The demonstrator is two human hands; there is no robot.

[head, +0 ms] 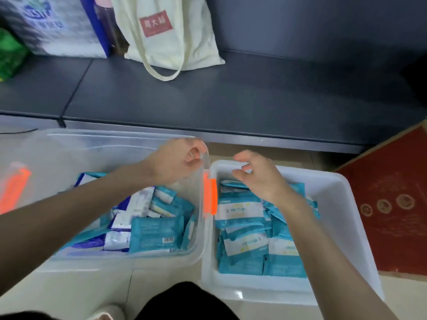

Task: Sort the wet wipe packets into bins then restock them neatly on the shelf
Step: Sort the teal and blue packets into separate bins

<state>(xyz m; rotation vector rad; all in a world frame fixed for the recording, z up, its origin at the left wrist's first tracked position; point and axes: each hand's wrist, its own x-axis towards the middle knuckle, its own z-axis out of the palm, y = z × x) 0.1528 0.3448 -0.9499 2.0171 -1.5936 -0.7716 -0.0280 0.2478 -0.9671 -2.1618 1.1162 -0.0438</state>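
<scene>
1. The person crouches on the floor (pixel 92 292) over two bins that stand side by side, touching or nearly so.
2. The clear bin (pixel 120 142) is on the left. It holds a loose jumble of wet wipe packets (pixel 157 232), some teal and some purple and white, lying at all angles.
3. The white bin (pixel 342 204) is on the right. It holds only teal packets (pixel 242 227) with a white band, piled flatter and more in line.
4. The left hand (pixel 178 162) is at the clear bin's far right corner, its grip curled round the rim there.
5. The right hand (pixel 256 179) hovers over the far left corner of the white bin, just above the pile. Its fingers are bent, but I cannot tell whether the grip holds anything.
6. An orange latch (pixel 210 195) hangs on the clear bin's right side, between the two bins. A second orange latch (pixel 13 188) shows blurred on its left side.
7. Beyond the bins runs a low dark grey desk (pixel 254 93).
8. On the desk stand a cream tote bag (pixel 166 31) with a red label, a blue and white bag (pixel 57 26) and a green package (pixel 9 54).
9. A red mat (pixel 392 204) lies on the floor to the right of the white bin.
</scene>
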